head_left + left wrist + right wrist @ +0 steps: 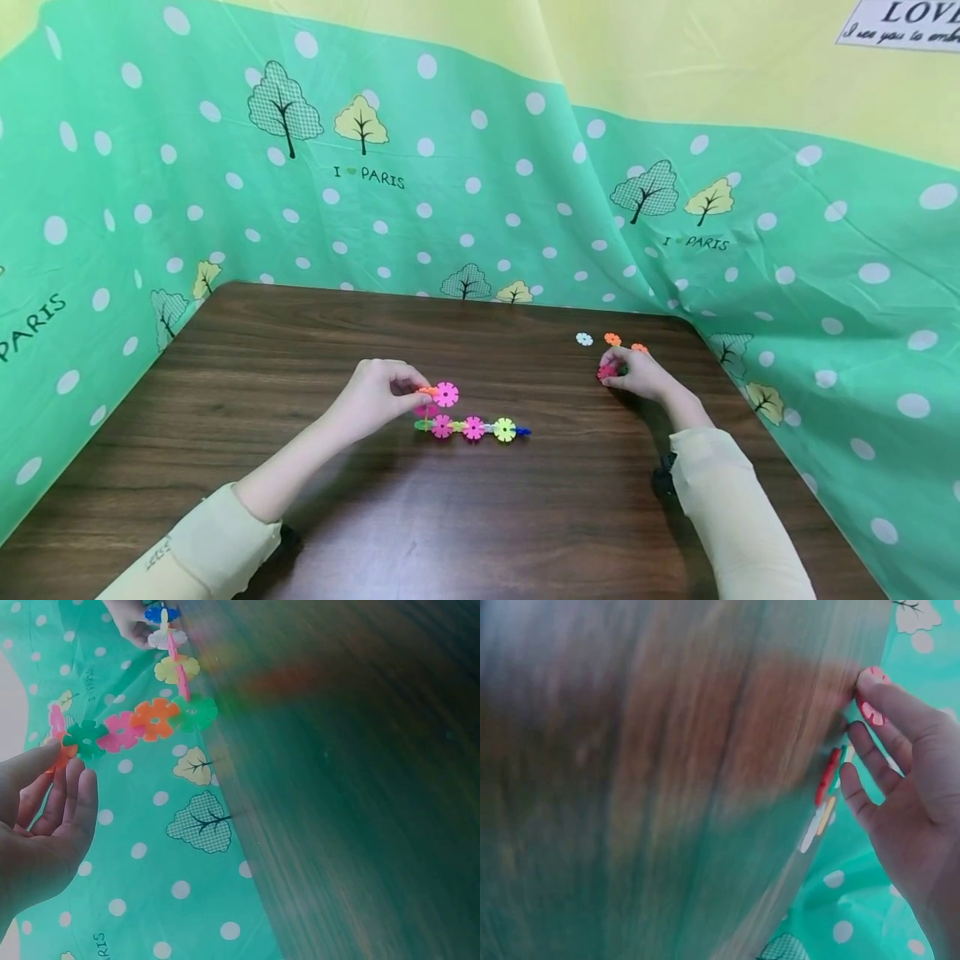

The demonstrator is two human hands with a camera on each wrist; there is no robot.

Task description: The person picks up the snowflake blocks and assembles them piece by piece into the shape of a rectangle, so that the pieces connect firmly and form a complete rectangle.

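A chain of flower-shaped discs (473, 428) lies left of the table's middle, its far right end a blue disc (523, 432). My left hand (375, 398) pinches an orange disc (66, 756) at the chain's other end, beside a pink disc (446, 394). In the left wrist view the chain bends at a green disc (196, 712). Over at the right, my right hand (637, 374) pinches a red-pink disc (872, 712) between thumb and finger, its other fingers spread. A green piece (623, 368) shows beside that hand.
Beyond the right hand lie a white disc (584, 339) and an orange disc (612, 339), with another orange disc (639, 348) close by. A dotted green and yellow cloth (480, 208) hangs around the back and sides of the brown table (300, 333).
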